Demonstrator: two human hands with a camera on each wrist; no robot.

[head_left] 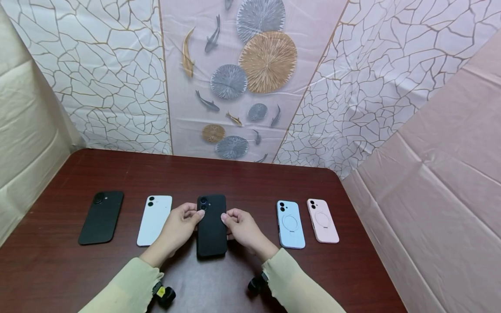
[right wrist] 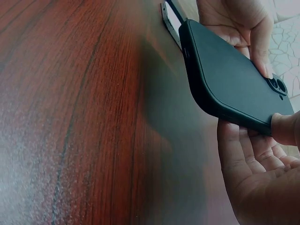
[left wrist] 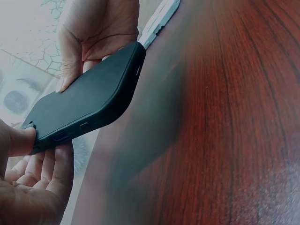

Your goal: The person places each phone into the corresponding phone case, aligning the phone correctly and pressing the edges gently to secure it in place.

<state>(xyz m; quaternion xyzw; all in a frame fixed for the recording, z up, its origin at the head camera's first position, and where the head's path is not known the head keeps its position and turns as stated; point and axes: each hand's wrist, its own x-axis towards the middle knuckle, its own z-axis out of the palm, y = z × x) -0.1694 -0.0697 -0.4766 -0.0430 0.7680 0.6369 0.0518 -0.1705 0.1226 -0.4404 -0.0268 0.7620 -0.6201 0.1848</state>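
Observation:
Between both hands is a black phone (head_left: 212, 230), its back and camera lenses facing up. My left hand (head_left: 181, 226) pinches its left edge near the camera, thumb on top and fingers beneath. On the opposite long edge my right hand (head_left: 243, 228) grips it the same way. In the left wrist view the black phone (left wrist: 89, 96) is held above the table, its shadow on the wood below. The right wrist view shows the phone's back (right wrist: 234, 75) with the left thumb beside the lenses. A white phone (head_left: 155, 219) lies just left of my left hand.
Farther left on the brown wooden table (head_left: 250, 182) lies another black phone (head_left: 101, 217). To the right are a light blue phone (head_left: 291, 224) and a pink phone (head_left: 322, 221), each with a ring on its back. Patterned cloth (head_left: 117, 78) hangs behind the table.

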